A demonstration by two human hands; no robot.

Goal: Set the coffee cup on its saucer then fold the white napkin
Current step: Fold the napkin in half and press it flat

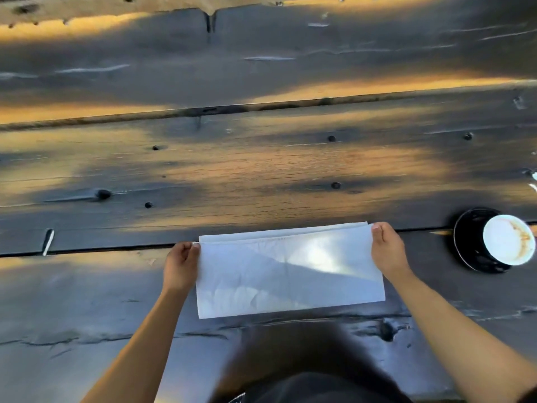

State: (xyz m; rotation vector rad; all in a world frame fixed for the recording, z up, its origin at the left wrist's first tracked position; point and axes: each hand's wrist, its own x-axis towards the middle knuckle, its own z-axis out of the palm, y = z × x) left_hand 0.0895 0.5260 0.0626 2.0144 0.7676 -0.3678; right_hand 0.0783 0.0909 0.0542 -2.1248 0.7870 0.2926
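Note:
The white napkin (287,274) lies in front of me on the dark wooden table as a long folded rectangle, its far edge doubled over. My left hand (180,264) pinches the napkin's far left corner. My right hand (388,248) pinches its far right corner. At the right edge of the view a white coffee cup (508,244) with brown stains inside stands on a black saucer (467,242).
The table (261,170) is made of wide weathered planks with gaps, knots and patches of sunlight. A small white sliver (48,242) lies in the plank gap at the left. Dark clothing (313,385) shows at the bottom middle.

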